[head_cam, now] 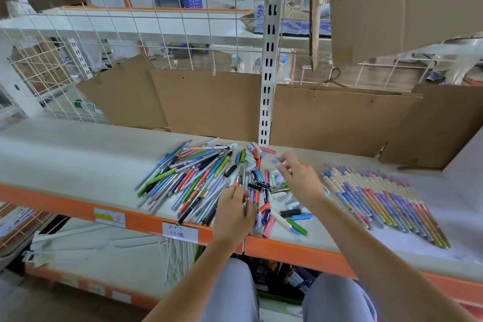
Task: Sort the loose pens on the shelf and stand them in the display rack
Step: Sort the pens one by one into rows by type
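Shelf-edge label [179, 232]: perhaps "1.5".

On the shelf [78, 154], a loose heap of pens [188, 180] lies to the left of and beyond the left hand [234, 213], which rests at the shelf's front edge. Between the two hands lie short caps and pens [264, 191], some passing under the right hand [300, 178]. A few more short pieces [292, 219] sit nearer than the right hand, to the right of the left hand. Well to the right of the right hand, a row of pens [384, 201] lies side by side. Beyond both hands, cardboard sheets [209, 104] lean at the back of the shelf, either side of an upright post [269, 60].
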